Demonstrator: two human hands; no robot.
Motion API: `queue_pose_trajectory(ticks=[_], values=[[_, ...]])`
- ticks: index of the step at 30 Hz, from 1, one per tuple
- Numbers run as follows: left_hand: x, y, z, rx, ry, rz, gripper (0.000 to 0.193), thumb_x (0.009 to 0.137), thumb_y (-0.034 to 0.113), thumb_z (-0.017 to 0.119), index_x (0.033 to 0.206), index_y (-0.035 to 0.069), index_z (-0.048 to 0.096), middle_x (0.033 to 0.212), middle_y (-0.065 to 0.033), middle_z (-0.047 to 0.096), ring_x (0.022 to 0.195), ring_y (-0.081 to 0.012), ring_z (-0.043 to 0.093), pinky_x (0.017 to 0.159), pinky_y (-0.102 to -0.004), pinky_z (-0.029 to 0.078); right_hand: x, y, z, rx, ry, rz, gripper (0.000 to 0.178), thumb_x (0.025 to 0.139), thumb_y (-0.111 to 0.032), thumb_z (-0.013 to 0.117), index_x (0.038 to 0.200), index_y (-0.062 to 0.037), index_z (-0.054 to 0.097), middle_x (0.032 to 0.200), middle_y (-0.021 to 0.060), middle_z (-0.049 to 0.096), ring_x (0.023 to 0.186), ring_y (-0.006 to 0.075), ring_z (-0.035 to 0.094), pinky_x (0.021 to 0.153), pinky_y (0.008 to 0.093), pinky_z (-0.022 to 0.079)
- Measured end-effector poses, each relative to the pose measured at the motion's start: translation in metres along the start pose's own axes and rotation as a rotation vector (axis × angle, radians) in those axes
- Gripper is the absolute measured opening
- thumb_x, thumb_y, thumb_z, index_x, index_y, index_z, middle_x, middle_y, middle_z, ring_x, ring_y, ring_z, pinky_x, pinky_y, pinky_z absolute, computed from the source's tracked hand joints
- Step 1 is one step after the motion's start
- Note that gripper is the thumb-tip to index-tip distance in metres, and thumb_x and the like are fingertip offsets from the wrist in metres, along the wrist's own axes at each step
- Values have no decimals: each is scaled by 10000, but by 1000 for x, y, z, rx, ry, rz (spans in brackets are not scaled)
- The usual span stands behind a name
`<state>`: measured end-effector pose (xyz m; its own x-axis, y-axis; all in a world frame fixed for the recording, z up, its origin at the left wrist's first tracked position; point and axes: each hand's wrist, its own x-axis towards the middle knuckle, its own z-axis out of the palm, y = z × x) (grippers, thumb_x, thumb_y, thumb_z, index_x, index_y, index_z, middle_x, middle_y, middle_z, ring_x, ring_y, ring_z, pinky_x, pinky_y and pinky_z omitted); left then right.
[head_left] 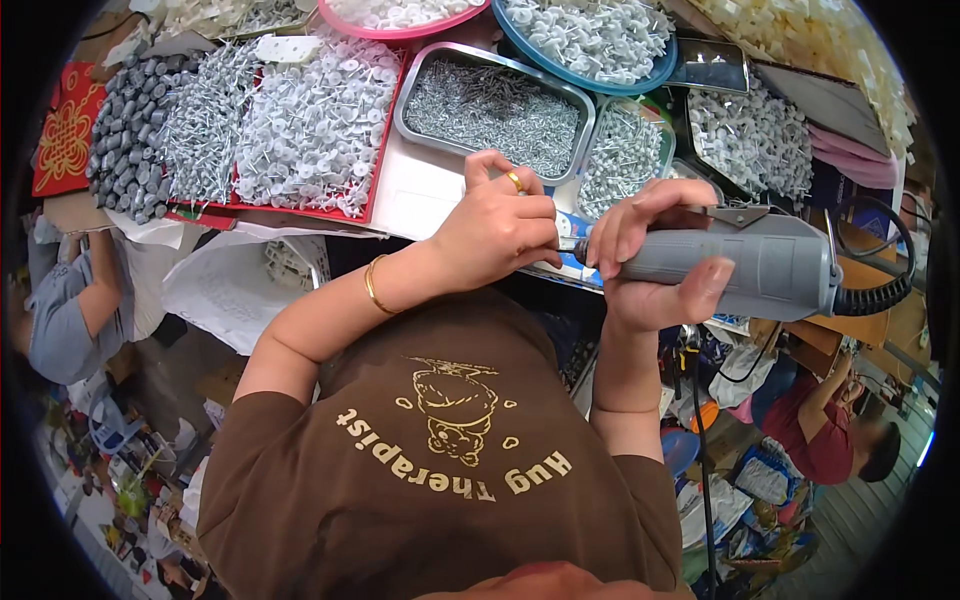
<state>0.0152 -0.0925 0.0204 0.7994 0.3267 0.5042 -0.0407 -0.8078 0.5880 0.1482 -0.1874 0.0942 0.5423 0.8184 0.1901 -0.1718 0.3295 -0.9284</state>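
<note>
My right hand (645,300) is wrapped round a grey electric screwdriver (775,262), which lies level with its tip toward my left hand. A black coiled cord (880,300) runs from its back end. My left hand (500,222) is closed in a pinch right at the screwdriver's tip. Something small and shiny shows between the fingers and the tip, but its kind cannot be made out. Both hands are close together over the front edge of the worktable, in front of a steel tray (403,118) full of small metal screws.
Behind my hands stand a blue bowl (600,88) and a pink bowl (400,33) of white plastic parts. A red box (382,150) holds white-headed pieces, beside grey plugs (130,140). A white bag (215,290) hangs at the table edge. Other people (75,310) sit on both sides.
</note>
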Motion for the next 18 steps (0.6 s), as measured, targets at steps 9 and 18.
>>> queue_pose_trajectory(ticks=[9,18], values=[[1,-1,10,-51,-40,-20,177,745,296,819,798,183,694,826,82,610,915,-144,584,963,-463,284,-3,-9,4,-202,16,-14,798,843,-776,555,999,3,485,636,44,475,434,134,472,412,290,455],[10,3,5,-137,-96,-33,132,775,213,795,861,178,701,886,75,636,949,-150,584,964,-456,284,-1,-13,1,-181,38,-24,792,839,-761,591,1014,5,493,627,51,479,442,144,476,425,303,459]])
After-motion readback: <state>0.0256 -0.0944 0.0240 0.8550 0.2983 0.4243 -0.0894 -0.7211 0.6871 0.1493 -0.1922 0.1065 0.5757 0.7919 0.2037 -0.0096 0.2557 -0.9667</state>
